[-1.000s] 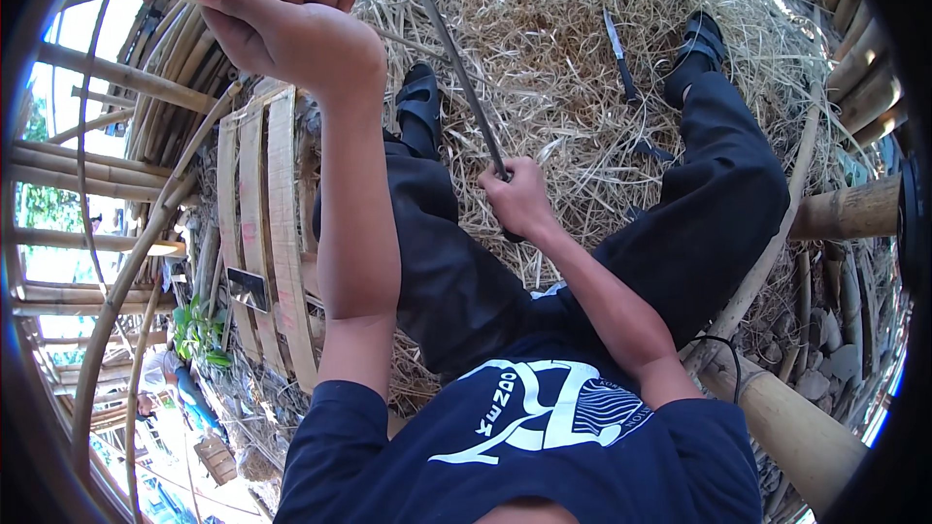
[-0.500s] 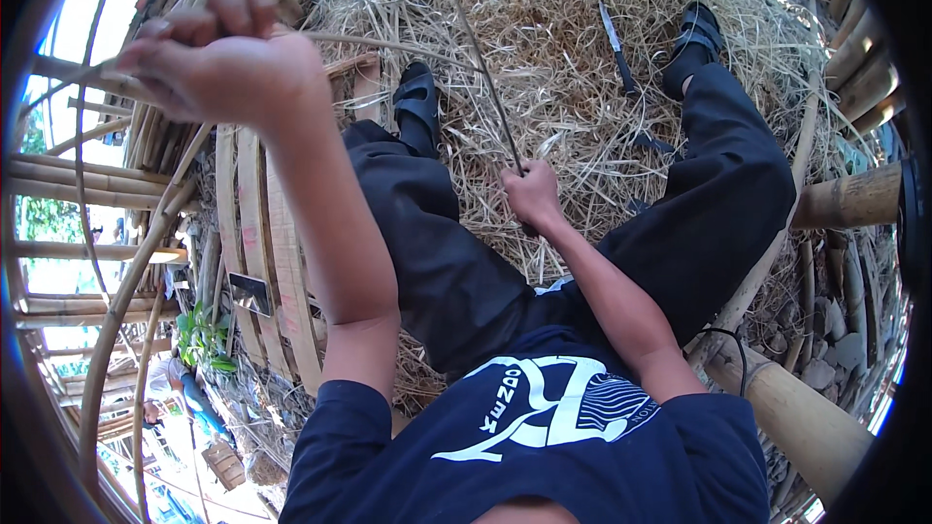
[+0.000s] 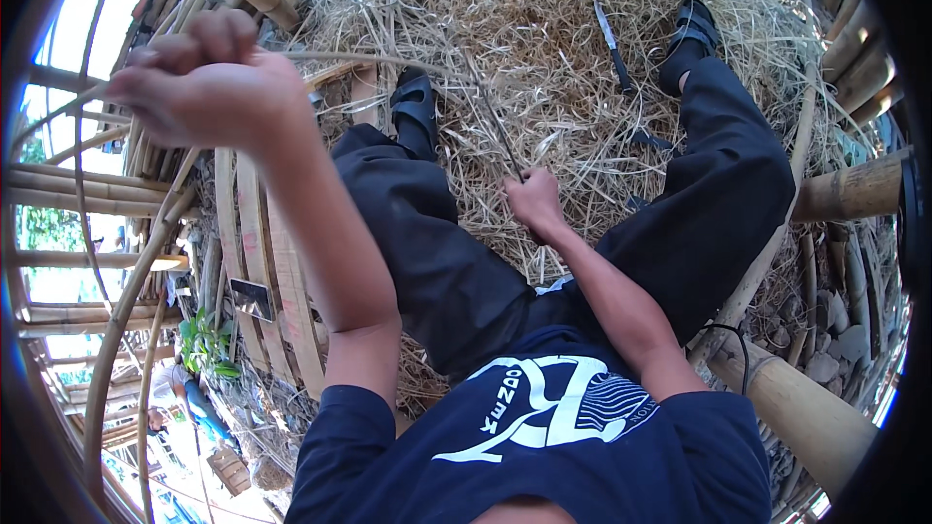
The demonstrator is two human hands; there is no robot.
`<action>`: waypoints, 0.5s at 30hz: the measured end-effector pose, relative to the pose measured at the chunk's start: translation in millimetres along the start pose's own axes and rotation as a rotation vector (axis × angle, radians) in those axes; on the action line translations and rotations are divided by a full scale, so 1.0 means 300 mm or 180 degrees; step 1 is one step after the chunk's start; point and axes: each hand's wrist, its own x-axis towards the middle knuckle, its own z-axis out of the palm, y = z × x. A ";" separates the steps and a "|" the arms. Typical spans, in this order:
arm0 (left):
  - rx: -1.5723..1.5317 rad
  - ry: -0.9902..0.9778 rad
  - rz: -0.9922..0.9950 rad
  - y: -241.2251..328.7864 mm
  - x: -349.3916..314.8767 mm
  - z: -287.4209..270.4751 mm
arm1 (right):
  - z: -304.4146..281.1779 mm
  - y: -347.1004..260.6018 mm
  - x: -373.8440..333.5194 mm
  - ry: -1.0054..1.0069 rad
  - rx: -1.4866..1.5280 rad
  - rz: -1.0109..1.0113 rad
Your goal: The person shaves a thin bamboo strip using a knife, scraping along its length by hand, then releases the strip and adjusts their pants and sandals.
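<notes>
Left hand (image 3: 209, 87) is gripping a bamboo strip (image 3: 379, 57) as right hand (image 3: 534, 199) is holding a long-bladed knife (image 3: 500, 126)

Straw-coloured shavings (image 3: 544, 68) are covering the ground in front of me, lying thickest between the seated person's black sandals (image 3: 416, 116). On the person's left, a bamboo railing (image 3: 87, 199) is letting in harsh daylight, and pale wooden slats (image 3: 291, 281) are lying beside the leg with a dark rectangular object (image 3: 250, 299) on them. A thick bamboo pole (image 3: 801, 422) is slanting past the right elbow, near some grey stones (image 3: 840, 359). A second knife (image 3: 610, 39) is lying on the shavings near the right foot.

Compared with a second ago, the left hand is sitting lower and farther out to the left. The long-bladed knife, which was reaching toward the top edge then, is now appearing shorter and much thinner. The second knife is staying on the shavings.

The strip is running through the left fist, above and left of the knees, and stretching across toward the blade. It is looking tan, slender and gently bowed; whether it is touching the blade, I cannot tell. The left fingers are curling closed around it, a little blurred, while the right fingers are wrapping tightly around the knife's handle.
</notes>
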 end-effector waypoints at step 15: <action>0.0115 0.0042 -0.0138 0.006 -0.041 0.029 | 0.018 0.034 0.014 0.0141 -0.0199 -0.0082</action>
